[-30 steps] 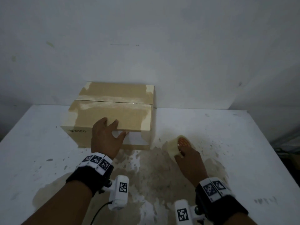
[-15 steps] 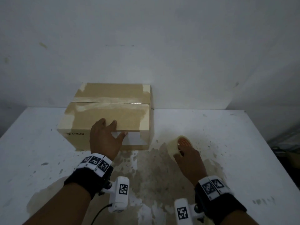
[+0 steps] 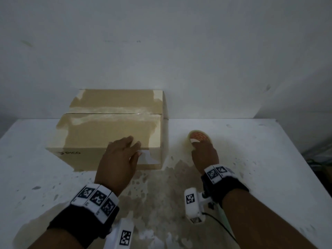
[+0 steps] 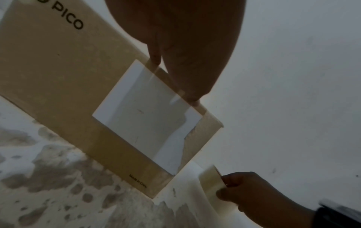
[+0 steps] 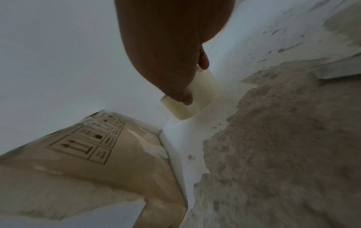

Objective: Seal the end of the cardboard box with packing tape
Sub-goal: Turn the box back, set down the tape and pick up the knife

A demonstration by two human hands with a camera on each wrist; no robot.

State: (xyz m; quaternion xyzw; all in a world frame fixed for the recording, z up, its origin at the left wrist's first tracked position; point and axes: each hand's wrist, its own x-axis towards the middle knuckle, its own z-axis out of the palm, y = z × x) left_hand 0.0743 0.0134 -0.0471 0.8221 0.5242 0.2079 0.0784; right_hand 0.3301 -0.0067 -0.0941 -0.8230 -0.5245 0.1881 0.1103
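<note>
The white table (image 3: 251, 159) had the cardboard box (image 3: 100, 137) sitting at its back-left against the wall, flaps down, old tape residue on the seam. Left hand (image 3: 118, 159) lay flat, fingers straight, on the near top edge by the white label (image 4: 144, 117), gripping nothing. Right hand (image 3: 204, 155) was curled round the tape roll (image 3: 193, 141) on the table just right of the box. Probably best to keep that box pinned and find the free tape end before lifting.
</note>
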